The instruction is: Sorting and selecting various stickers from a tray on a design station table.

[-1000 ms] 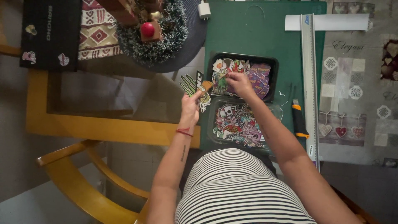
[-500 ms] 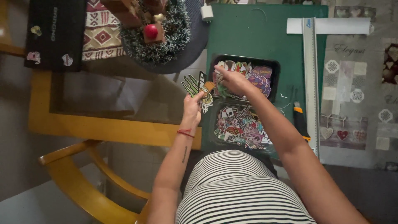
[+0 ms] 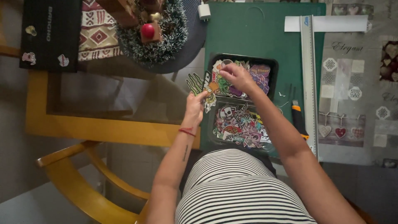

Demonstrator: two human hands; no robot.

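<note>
Stickers [image 3: 203, 85] fan from the pinching left hand [image 3: 194, 108] off the tray's [image 3: 271, 62] edge; right hand's [image 3: 235, 76] fingers pinch inside it.

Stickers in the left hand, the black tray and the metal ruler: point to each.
Stickers [image 3: 202, 85], head view, fanned cards' middle.
Black tray [image 3: 242, 57], head view, far rim.
Metal ruler [image 3: 309, 62], head view, mid-blade.

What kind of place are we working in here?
Likely a home craft table: a dark green cutting mat, a long metal ruler, a black tray of colourful stickers, and a tinsel wreath decoration.
</note>
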